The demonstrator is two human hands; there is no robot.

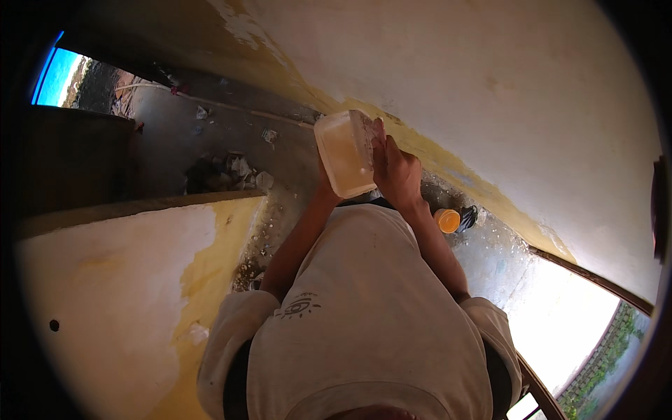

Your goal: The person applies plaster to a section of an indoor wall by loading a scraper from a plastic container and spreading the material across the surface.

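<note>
A translucent, pale rectangular plastic container (339, 150) is held up at the centre, above my shirt, with smudged brown marks along its right side. My left hand (323, 171) grips it from the left, its fingers mostly hidden behind it. My right hand (399, 168) is closed on its right side, fingers pointing upward along the edge.
A white and yellow patchy wall (511, 91) rises on the right, a half-wall (119, 287) at lower left. The dusty floor (168, 119) holds debris (238, 171), a long pole (245, 112), an orange bucket (446, 221) and a black bag (467, 218). Bright openings show upper left and lower right.
</note>
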